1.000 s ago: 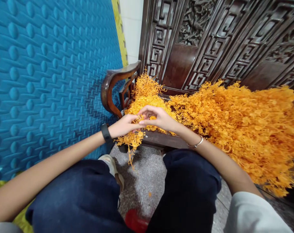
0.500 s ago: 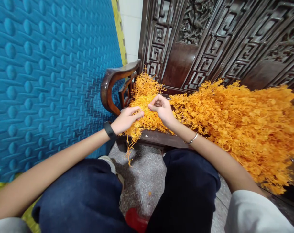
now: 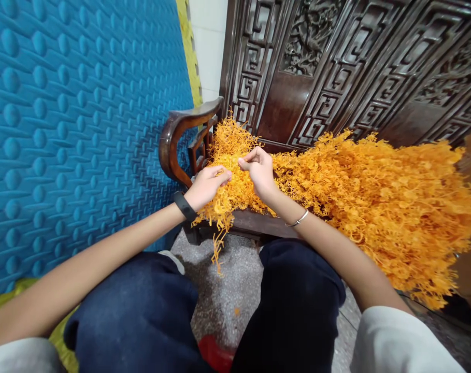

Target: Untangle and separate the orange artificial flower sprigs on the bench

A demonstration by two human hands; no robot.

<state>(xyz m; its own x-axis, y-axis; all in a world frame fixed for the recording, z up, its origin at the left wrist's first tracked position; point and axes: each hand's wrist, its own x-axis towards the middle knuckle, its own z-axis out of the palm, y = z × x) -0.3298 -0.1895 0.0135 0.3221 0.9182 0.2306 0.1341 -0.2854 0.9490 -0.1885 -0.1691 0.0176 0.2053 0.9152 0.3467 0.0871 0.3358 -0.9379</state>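
Observation:
My left hand (image 3: pixel 210 186) is closed, thumb against the fingers, on an orange plastic sprig (image 3: pixel 223 211). Thin stringy ends of it dangle below the bench's front edge. Close by on the right, my right hand (image 3: pixel 260 171) makes a pinch with thumb and forefinger, its tips facing the left hand. What sits between those fingertips, if anything, is too small to make out. Behind both hands lies a tangled heap of orange plastic sprigs (image 3: pixel 231 137), and a much larger pile (image 3: pixel 390 202) spreads out to the right.
The sprigs lie on a dark wooden bench (image 3: pixel 254 221) with a curved armrest (image 3: pixel 169 142) and a carved back (image 3: pixel 285 106). Blue textured foam matting (image 3: pixel 83 129) fills the left side. Below is a speckled floor (image 3: pixel 223 290) with a red object (image 3: pixel 215 355) between my legs.
My left hand has shifted slightly, and the hanging orange sprig has swung to the right with it. My right hand keeps its pinch in nearly the same place. The view has tilted a little.

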